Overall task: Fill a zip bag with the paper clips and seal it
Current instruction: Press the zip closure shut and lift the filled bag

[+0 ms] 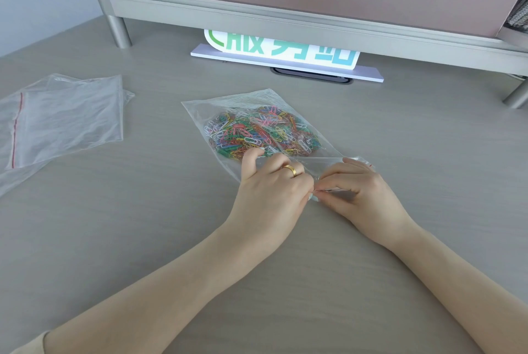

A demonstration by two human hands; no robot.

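A clear zip bag [228, 102] lies flat in the middle of the desk, its mouth toward me. Inside it sits a heap of coloured paper clips [260, 132]. My left hand [271, 185], wearing a gold ring, pinches the near edge of the bag at its zip strip. My right hand [360, 191] pinches the same strip just to the right, thumb and fingers pressed on the plastic. The two hands almost touch. A short stretch of the red zip line shows past my right fingers; the rest of the strip is hidden under my hands.
Several spare clear zip bags [63, 119] with a red zip line lie at the left of the grey desk [143, 239]. A metal-framed partition [285, 19] crosses the back, with a white sign [285, 53] under it and a cable slot [311, 75].
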